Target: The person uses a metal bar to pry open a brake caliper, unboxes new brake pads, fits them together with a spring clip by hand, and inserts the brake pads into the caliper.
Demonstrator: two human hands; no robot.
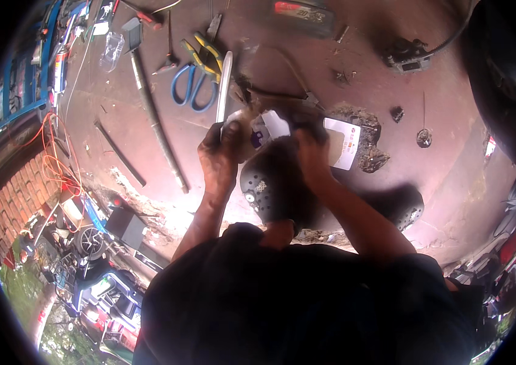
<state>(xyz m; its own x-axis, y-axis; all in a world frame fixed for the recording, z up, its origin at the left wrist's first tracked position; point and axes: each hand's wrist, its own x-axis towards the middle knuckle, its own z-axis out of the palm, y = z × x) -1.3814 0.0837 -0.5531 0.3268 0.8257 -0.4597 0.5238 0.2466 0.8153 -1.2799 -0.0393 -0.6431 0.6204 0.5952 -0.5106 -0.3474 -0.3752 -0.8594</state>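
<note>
My left hand (pixel 220 146) is closed with the thumb up, gripping a piece of printed cardboard (pixel 241 145) with a brownish face. White and purple printed card (pixel 275 125) shows between my hands. My right hand (pixel 311 149) is closed and shadowed, its fingers partly blurred. White printed card with a tan patch (pixel 348 144) sticks out on its right side; whether all these parts are one piece, I cannot tell. Below the hands is my foot in a black clog with holes (pixel 261 185). Just beyond the left hand lies a long shiny metal bar (pixel 225 85).
Blue-handled scissors (pixel 192 91), yellow-handled pliers (pixel 203 53), a hammer (pixel 148 109) and a dark rod (pixel 121 155) lie on the reddish floor. A greasy metal part (pixel 408 58) sits far right. Clumps of dirt (pixel 373 159) are beside the card. Orange cable (pixel 51 143) hangs at left.
</note>
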